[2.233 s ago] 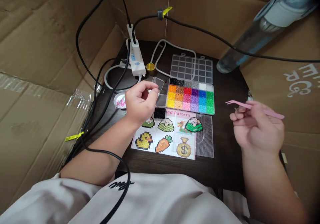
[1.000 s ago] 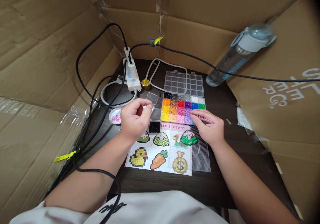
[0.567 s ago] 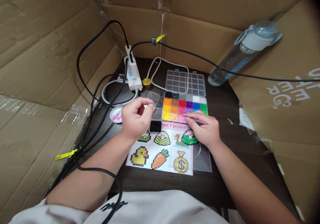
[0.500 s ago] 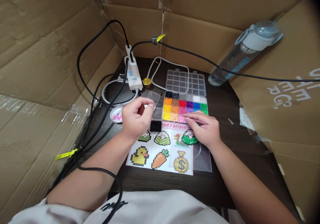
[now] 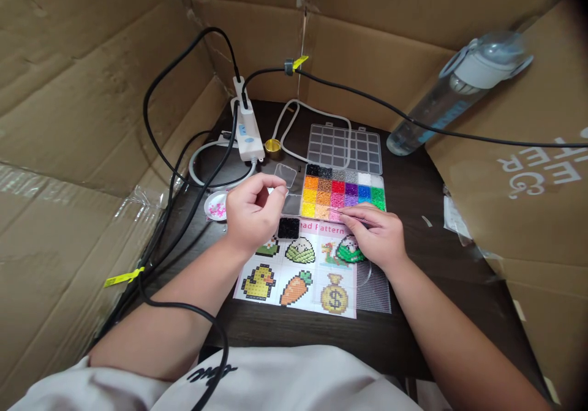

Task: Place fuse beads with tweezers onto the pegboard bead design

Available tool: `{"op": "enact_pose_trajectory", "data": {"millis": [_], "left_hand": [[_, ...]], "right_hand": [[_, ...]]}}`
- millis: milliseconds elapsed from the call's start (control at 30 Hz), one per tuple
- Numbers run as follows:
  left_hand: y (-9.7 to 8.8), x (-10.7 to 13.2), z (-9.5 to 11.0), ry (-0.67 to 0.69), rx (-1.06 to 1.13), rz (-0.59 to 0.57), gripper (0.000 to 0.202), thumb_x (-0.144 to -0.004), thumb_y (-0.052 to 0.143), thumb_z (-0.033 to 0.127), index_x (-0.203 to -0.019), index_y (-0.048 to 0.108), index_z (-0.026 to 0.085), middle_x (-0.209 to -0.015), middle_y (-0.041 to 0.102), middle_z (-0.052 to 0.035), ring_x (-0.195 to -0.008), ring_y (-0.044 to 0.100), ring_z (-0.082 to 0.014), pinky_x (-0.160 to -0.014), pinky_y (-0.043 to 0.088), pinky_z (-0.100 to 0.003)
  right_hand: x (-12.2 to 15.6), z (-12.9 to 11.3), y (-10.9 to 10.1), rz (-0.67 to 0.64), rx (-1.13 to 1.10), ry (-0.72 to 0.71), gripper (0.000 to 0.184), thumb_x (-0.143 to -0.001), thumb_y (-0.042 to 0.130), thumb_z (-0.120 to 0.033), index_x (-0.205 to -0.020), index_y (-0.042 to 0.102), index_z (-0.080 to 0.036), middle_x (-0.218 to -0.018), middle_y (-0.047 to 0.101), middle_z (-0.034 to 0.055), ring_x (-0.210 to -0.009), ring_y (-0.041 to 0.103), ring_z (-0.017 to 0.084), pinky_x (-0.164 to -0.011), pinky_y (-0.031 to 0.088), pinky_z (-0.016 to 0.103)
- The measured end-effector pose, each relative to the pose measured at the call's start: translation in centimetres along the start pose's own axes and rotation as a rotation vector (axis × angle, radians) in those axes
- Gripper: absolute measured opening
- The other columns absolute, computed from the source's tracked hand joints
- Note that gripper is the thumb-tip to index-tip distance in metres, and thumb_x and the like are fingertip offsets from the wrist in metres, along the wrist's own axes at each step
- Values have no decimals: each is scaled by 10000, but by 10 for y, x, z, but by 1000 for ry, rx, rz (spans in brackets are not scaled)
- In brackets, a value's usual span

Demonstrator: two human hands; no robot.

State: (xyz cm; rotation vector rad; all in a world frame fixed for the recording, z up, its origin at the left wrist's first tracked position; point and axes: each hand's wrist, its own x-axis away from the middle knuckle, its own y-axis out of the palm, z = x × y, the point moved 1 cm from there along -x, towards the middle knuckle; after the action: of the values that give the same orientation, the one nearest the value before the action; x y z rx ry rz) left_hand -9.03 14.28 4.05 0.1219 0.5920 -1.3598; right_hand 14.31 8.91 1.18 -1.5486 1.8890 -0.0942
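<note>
- The right hand [image 5: 379, 236], right of centre, had its fingers closed around pink tweezers [image 5: 340, 212].
- The tweezers' tips pointed left, at the pink compartments near the front of the bead box [image 5: 316, 218]; whether they gripped a bead could not be told.
- The left hand [image 5: 252, 215], left of centre, had thumb and forefinger curled together at the tips; whether they held anything could not be made out.
- Just beside that hand, a small box of black beads [image 5: 289, 228] sat on the upper edge of the pattern sheet [image 5: 315, 305], mid-frame.
- A green bead piece [image 5: 348, 250] lay near the sheet's upper right, partly behind the right hand, with a mesh board [image 5: 376, 294] to the lower right.
- Left of the left hand, a white dish [image 5: 208, 212] held pink bits.
- A water bottle [image 5: 459, 95] leaned at upper right, and a power strip [image 5: 248, 135] lay at upper left of centre.
</note>
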Motion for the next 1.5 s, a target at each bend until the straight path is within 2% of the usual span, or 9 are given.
{"op": "enact_pose_trajectory", "data": {"millis": [467,800,1033,1167,1300,1400,1500], "left_hand": [[0,0,1,2,8,5,71,-763,660,205,-744,727,193,-601,650,3,-552,567,-102,-506,418,-243],[0,1,0,-2,12,9,59,-757,674,209,-749,731,196,-596,639,6,-549,550,-98,-506,412,-243],[0,0,1,1,15,11,65,-761,670,211,-746,731,195,-595,640,5,-547,549,-98,-506,413,-244],[0,0,1,-4,16,18,72,-757,666,216,-745,734,197,-591,637,6,-560,570,-103,-513,423,-243],[0,0,1,-9,23,16,71,-754,663,219,-746,730,196,-594,640,7,-570,578,-108,-525,431,-249],[0,0,1,-11,30,13,72,-757,661,218,-745,729,196,-602,644,5,-579,580,-111,-536,439,-255],[1,0,2,-7,30,15,70,-756,663,215,-744,729,196,-609,646,6,-593,588,-112,-552,451,-257]], "right_hand": [[1,1,0,-1,4,5,88,-845,742,-204,-825,822,-235,-779,796,39,-679,739,193,-655,631,338],[3,5,0,-12,22,43,84,-851,743,-224,-832,824,-234,-811,802,42,-704,748,194,-692,641,343],[5,5,-2,25,23,67,76,-847,753,-229,-843,829,-238,-799,799,31,-685,746,188,-649,637,322],[6,-2,-12,91,-12,86,83,-845,762,-217,-867,832,-255,-828,804,25,-734,758,197,-685,654,336],[10,-18,-33,190,-43,86,130,-823,795,-185,-897,833,-286,-866,807,15,-760,764,196,-693,661,329],[21,-26,-46,178,-33,122,170,-816,804,-168,-915,833,-303,-879,808,8,-759,762,190,-674,657,316],[39,-27,-51,93,-23,161,186,-817,801,-148,-913,833,-304,-898,814,6,-803,770,197,-750,665,336]]}}
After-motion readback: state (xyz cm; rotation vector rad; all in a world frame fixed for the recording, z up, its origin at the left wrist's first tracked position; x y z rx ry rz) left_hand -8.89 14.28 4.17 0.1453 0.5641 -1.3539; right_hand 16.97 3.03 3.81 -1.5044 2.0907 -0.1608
